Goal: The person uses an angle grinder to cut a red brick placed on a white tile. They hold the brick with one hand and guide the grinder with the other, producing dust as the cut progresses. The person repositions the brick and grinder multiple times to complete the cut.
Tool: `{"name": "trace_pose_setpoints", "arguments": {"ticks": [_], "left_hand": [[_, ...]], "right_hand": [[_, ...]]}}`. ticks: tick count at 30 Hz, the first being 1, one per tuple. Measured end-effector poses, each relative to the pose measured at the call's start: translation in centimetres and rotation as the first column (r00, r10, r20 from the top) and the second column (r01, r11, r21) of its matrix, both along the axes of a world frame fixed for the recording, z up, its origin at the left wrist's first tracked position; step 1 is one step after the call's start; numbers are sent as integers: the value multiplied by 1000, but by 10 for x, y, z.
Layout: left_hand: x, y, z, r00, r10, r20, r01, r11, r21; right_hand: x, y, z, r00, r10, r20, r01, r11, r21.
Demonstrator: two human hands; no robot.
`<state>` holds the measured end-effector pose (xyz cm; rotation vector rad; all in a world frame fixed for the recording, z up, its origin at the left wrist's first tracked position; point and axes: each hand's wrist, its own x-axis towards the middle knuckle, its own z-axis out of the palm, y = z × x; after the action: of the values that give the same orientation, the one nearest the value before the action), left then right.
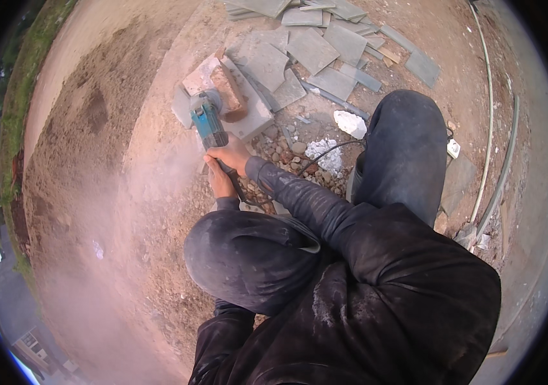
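Both my hands are wrapped round a teal angle grinder. My right hand grips the body just behind the teal housing. Below it, my left hand closes round the dark rear end, partly hidden by the right. The disc end is against or right beside a reddish brick; exact contact cannot be made out. That brick rests on a pale, dust-covered slab. A dark power cord runs from the grinder past my right knee.
Grey flat tiles lie scattered and stacked beyond the slab. White lumps and pebbles sit before my knees. A pale hose runs along the right. Pinkish dust drifts over the soil at left.
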<state>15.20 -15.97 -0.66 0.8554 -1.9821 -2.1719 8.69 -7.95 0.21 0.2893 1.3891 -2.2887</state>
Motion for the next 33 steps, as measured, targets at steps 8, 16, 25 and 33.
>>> {"name": "trace_pose_setpoints", "arguments": {"ticks": [8,16,25,33], "left_hand": [[10,10,15,999,6,44,-5,1000,-10],[8,15,13,998,24,56,-24,1000,0],[15,12,13,996,60,64,-63,997,37],[36,11,19,984,64,168,-65,998,0]], "right_hand": [[7,3,3,999,16,30,-15,1000,-13],[8,7,-2,1000,-4,28,3,999,34],[9,1,-6,1000,24,7,-24,999,35],[27,14,14,994,105,22,-106,993,55]]}}
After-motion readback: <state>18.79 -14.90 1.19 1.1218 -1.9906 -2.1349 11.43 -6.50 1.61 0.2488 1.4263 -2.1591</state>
